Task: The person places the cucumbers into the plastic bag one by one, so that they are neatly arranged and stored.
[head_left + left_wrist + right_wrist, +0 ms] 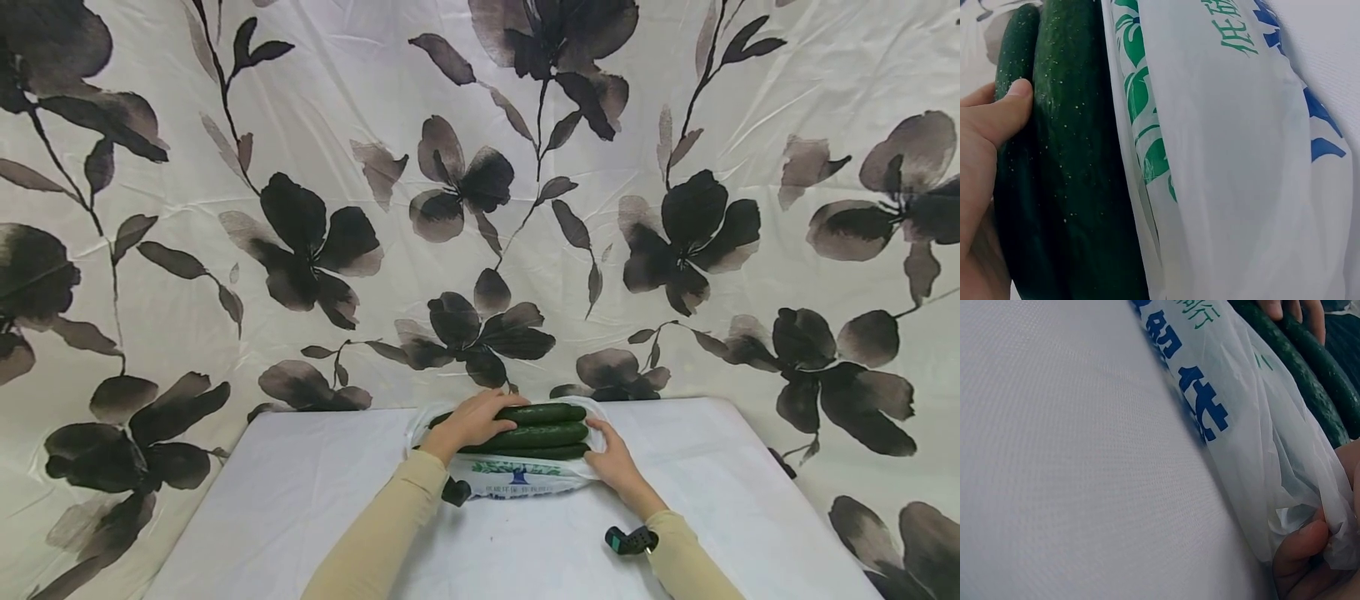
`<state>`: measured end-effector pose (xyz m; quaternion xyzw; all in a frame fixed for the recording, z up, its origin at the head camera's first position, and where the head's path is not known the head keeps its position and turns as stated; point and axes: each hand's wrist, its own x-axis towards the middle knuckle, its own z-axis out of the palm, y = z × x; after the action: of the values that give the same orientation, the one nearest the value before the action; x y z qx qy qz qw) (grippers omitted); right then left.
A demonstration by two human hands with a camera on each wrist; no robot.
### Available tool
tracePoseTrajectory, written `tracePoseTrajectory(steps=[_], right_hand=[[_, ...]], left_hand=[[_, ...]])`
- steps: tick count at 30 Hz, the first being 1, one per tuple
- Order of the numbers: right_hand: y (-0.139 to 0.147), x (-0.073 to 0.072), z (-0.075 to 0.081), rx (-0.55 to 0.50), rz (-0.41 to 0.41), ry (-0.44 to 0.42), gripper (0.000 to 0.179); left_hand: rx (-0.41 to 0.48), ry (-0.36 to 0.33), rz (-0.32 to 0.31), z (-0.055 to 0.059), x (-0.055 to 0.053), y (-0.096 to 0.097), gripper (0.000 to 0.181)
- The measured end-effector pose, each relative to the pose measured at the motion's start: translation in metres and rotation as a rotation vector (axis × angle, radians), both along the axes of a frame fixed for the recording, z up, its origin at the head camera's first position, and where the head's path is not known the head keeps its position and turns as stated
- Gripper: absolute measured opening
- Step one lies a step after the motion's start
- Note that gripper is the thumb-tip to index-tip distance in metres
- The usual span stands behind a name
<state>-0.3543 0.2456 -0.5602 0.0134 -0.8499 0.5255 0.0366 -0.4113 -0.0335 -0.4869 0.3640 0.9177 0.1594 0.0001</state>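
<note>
Several dark green cucumbers [547, 435] lie side by side, lengthwise from left to right, on a white plastic bag [540, 482] with green and blue print. My left hand [474, 421] reaches over their left part and grips the rearmost cucumber [1017, 62], thumb on its near side and the other fingers mostly hidden behind it. At the bag's right end, my right hand [618, 467] pinches the thin plastic between thumb and fingers, close to the cucumber ends. The bag's front wall stands up along the nearest cucumber [1079, 125].
The bag lies near the far edge of a white-covered table [300, 500]. Right behind that edge hangs a pale cloth [562, 275] with dark flower prints. Small black devices [630, 542] are strapped at both wrists.
</note>
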Motion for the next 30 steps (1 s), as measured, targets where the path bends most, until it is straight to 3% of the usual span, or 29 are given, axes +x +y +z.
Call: tracePoseTrajectory(steps=[8, 17, 24, 30], right_hand=[[-0.004, 0.002, -0.002, -0.02, 0.004, 0.028, 0.063], [-0.006, 0.004, -0.001, -0.022, 0.009, 0.013, 0.063], [-0.003, 0.005, -0.002, -0.01, -0.001, 0.01, 0.062], [0.001, 0.004, -0.001, 0.003, -0.005, 0.02, 0.061]], left_hand=[[0.021, -0.103, 0.057, 0.002, -0.001, -0.003, 0.046], [0.078, -0.144, 0.062, 0.005, 0.0, -0.004, 0.044], [0.087, -0.15, 0.079, 0.007, 0.001, -0.01, 0.045], [0.118, -0.102, 0.083, 0.007, 0.002, -0.022, 0.048]])
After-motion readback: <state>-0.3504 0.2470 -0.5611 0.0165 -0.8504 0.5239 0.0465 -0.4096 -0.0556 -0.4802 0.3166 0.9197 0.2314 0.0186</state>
